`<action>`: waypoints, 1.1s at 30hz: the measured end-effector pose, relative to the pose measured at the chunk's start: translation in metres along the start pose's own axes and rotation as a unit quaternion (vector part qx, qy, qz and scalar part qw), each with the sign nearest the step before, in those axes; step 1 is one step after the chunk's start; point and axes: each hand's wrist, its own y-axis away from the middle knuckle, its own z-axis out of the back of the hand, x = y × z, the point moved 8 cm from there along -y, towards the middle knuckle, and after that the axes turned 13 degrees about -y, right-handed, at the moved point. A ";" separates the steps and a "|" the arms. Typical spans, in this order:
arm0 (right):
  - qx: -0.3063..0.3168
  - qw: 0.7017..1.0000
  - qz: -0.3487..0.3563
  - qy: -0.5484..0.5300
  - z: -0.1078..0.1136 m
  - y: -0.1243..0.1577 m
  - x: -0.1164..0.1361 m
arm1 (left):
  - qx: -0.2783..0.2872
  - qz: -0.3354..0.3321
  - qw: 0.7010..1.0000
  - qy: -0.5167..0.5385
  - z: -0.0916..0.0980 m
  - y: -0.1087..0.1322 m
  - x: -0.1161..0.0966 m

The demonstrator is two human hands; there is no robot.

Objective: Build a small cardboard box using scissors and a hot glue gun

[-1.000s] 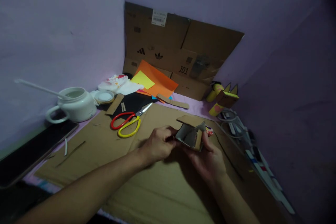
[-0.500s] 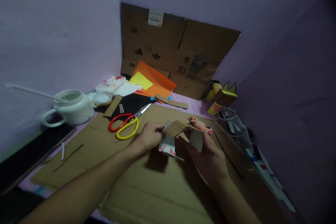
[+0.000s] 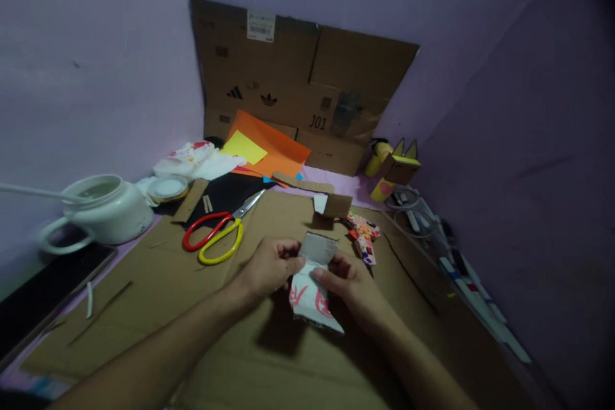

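Between both hands is a bent piece of white-faced cardboard (image 3: 310, 298) with pink-red markings, its upper part folded up along a crease. My left hand (image 3: 273, 266) pinches its left edge near the crease. My right hand (image 3: 353, 285) grips the right edge, thumb lying on the white face. Just beyond stands a small folded cardboard piece (image 3: 337, 206), brown outside with a white flap. To the right of it, near my right hand, lies a flower-patterned piece (image 3: 364, 237). Scissors (image 3: 223, 230) with one red and one yellow handle rest left of my hands.
A cardboard sheet (image 3: 230, 333) covers the table. At left are a white mug (image 3: 113, 211), a jar lid (image 3: 167, 188) and a dark flat slab (image 3: 52, 298). Orange paper (image 3: 278, 150) lies at the back, before an upright cardboard panel (image 3: 283, 77). Pens (image 3: 480, 307) and a yellow-brown figure (image 3: 396, 173) line the right.
My right hand has let go of the brown folded piece, which now stands on the cardboard sheet. Both hands now hold the white-faced piece, tilted up towards me. The view has shifted slightly.
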 end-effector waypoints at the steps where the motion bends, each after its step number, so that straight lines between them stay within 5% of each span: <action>1: -0.017 1.000 0.017 0.005 0.002 0.000 0.001 | 0.003 0.005 1.000 0.009 -0.002 0.000 0.001; 10: -0.110 0.991 0.077 0.009 0.008 0.002 0.007 | 0.008 0.088 0.989 0.122 -0.011 0.003 0.018; 21: -0.140 0.987 0.074 -0.010 0.009 0.004 0.003 | -0.069 0.080 0.981 0.163 -0.011 0.003 0.026; 33: -0.152 0.982 0.025 -0.105 0.014 0.004 -0.006 | -0.055 0.123 0.972 0.192 -0.008 0.004 0.023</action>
